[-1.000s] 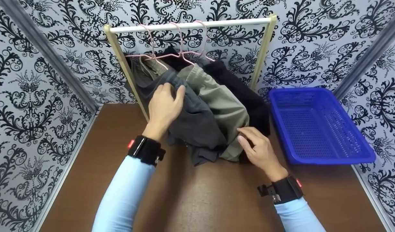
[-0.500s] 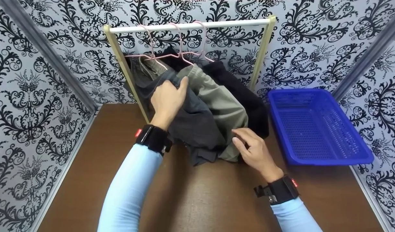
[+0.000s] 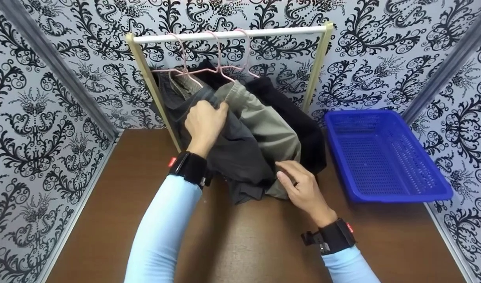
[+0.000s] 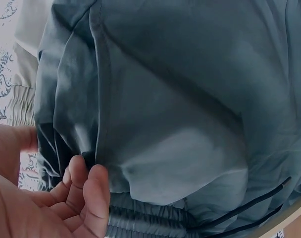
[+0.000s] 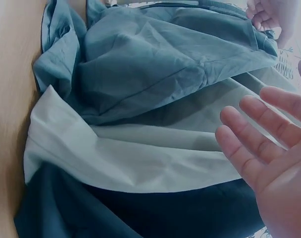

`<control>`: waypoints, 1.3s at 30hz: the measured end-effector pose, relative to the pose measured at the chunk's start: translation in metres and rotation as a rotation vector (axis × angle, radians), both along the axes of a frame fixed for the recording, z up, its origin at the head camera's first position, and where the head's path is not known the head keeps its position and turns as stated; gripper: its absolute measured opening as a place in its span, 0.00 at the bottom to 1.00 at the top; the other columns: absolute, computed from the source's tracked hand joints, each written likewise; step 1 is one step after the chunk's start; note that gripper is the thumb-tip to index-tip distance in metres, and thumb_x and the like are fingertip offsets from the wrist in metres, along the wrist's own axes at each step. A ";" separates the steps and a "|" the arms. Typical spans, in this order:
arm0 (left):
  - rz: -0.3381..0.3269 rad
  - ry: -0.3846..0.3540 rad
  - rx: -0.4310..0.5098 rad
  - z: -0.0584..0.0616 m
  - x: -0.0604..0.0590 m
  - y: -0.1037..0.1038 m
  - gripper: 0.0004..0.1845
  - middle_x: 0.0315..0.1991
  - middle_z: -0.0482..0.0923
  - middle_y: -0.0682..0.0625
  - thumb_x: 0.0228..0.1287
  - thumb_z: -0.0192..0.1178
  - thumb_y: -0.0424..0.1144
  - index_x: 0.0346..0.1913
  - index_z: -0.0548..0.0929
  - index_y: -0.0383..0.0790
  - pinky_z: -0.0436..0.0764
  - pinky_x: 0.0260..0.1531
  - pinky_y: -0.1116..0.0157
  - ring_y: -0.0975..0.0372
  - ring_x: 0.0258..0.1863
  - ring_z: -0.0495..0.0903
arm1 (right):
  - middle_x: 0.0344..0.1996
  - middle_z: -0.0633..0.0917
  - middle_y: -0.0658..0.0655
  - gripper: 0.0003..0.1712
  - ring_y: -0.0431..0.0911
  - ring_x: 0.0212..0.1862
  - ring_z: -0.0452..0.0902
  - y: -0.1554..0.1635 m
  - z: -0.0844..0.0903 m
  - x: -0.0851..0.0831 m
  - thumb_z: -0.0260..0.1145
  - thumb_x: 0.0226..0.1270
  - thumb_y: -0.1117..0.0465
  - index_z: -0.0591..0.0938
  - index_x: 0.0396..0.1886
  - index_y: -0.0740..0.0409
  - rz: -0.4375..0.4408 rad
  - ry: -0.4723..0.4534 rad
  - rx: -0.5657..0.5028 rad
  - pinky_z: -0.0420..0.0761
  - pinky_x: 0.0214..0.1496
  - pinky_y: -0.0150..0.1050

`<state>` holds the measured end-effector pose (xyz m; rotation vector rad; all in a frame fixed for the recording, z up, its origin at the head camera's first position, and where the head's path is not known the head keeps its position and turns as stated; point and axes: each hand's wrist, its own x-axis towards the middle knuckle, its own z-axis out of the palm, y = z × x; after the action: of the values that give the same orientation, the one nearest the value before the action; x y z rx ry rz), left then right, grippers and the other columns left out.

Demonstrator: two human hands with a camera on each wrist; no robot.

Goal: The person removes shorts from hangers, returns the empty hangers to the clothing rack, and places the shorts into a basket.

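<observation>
Dark grey pants (image 3: 244,159) hang at the left of the rack on a pink hanger (image 3: 185,72). My left hand (image 3: 204,122) holds their upper side edge, fingers curled at the fabric beside the pocket. The left wrist view shows their elastic waistband (image 4: 145,221) and dark drawstring (image 4: 252,207). Behind them hang khaki-green pants (image 3: 269,127), then black pants (image 3: 303,131). My right hand (image 3: 301,190), fingers relaxed and apart, hovers in front of the lower ends of the khaki-green pants. Its palm faces the cloth in the right wrist view, holding nothing.
The rack has a white rail (image 3: 279,32) and pale wooden posts (image 3: 317,70). A blue perforated basket (image 3: 401,197) stands on the brown table (image 3: 240,243) to the right. Patterned walls (image 3: 48,129) enclose the back and sides.
My left hand has turned slightly and its fingers have closed on the dark grey pants near the waistband. My right hand has drifted left and a little down along the khaki-green pants.
</observation>
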<state>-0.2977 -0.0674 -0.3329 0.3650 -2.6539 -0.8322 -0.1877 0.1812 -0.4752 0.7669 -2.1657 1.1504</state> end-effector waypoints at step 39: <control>-0.275 0.125 0.769 -0.011 0.009 -0.016 0.06 0.27 0.74 0.50 0.71 0.61 0.33 0.37 0.75 0.39 0.75 0.23 0.70 0.65 0.21 0.75 | 0.50 0.87 0.62 0.16 0.52 0.46 0.85 -0.031 -0.002 -0.003 0.64 0.70 0.75 0.85 0.56 0.70 0.016 -0.078 -0.266 0.80 0.49 0.26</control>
<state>-0.2890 -0.0831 -0.3437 0.1092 -2.1935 -1.8860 -0.1910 0.1498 -0.4776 0.6316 -2.0150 1.4615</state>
